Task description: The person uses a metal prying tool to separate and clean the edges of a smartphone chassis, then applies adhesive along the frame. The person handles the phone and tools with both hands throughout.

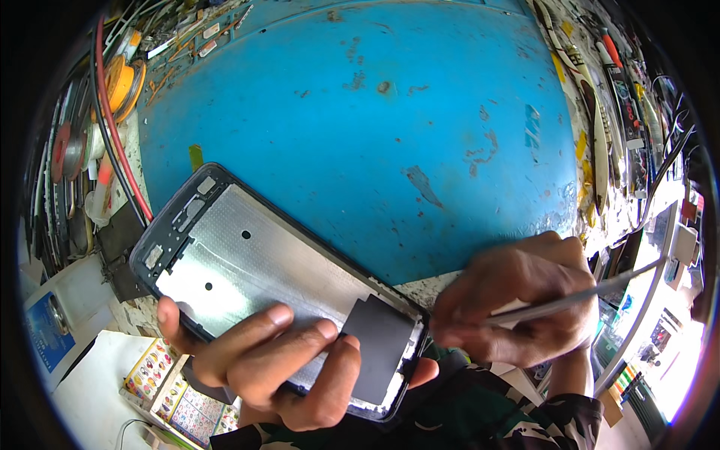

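My left hand [289, 364] holds a phone's mid-frame [277, 259], tilted, with its silvery metal inner plate facing up. The fingers lie across the plate and the thumb grips the lower edge. A dark rectangular patch [381, 346] covers the plate's lower right end. My right hand [529, 296] is closed around a slim grey metal tool [604, 291], its long end pointing up and to the right. That hand's fingertips are at the frame's right corner. The tool's working tip is hidden among the fingers, and I cannot tell whether it touches the frame.
A worn blue work mat [337, 127] covers the bench beyond the frame. Orange wire spools [120, 86] and a red cable [112, 135] lie at the left. Pens and hand tools [619, 82] crowd the right edge. A box with colourful stickers [176, 390] stands lower left.
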